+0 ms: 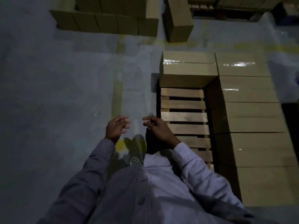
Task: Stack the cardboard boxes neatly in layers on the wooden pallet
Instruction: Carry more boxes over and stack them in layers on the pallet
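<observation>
We look down on a grey concrete floor (56,94) with a worn yellow line (117,94) painted along it. The largest load is the row of cardboard boxes (252,113) laid end to end along the right side of the wooden pallet (183,105), their taped tops level with each other. The pallet's left half shows bare slats with dark gaps between them. At its far end sits 1 more taped box (188,68), touching the row on its right. Well apart, across the floor at the top, a low group of boxes (105,21) stands in a line, and beside it 1 long box (178,21) lies on the floor by itself. Nearer to us, 2 arms in pale long sleeves (191,160) reach forward from the body, elbows bent, wrists raised. The left hand (117,128) hangs over the floor just left of the pallet, palm turned inward, fingers loosely curled and holding nothing. The right hand (157,128) hovers by the pallet's near left edge, its back up and its fingers likewise loosely curled and empty. The 2 hands face each other without touching. Below them we glimpse a light shoe (137,151) on the floor.
</observation>
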`<action>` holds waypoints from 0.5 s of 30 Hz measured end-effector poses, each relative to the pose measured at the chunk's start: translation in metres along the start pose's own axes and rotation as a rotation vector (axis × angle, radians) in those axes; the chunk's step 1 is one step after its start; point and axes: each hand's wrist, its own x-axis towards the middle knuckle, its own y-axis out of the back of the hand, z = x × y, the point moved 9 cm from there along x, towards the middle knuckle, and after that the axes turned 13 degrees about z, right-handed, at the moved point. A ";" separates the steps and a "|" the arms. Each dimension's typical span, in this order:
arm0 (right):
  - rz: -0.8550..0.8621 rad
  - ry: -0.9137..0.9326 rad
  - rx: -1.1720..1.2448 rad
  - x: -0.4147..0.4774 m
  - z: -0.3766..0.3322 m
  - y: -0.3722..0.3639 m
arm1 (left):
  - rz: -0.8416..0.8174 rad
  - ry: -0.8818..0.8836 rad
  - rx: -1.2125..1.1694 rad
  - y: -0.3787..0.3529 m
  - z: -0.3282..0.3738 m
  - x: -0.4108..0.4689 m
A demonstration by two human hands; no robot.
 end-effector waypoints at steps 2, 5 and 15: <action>-0.036 -0.005 -0.002 0.034 -0.015 -0.022 | 0.017 0.015 -0.004 0.011 0.011 0.031; -0.064 -0.004 -0.022 0.096 -0.034 -0.051 | 0.030 0.043 -0.009 0.019 0.028 0.082; -0.091 0.118 -0.137 0.385 -0.191 -0.076 | 0.199 0.016 0.001 0.042 0.159 0.305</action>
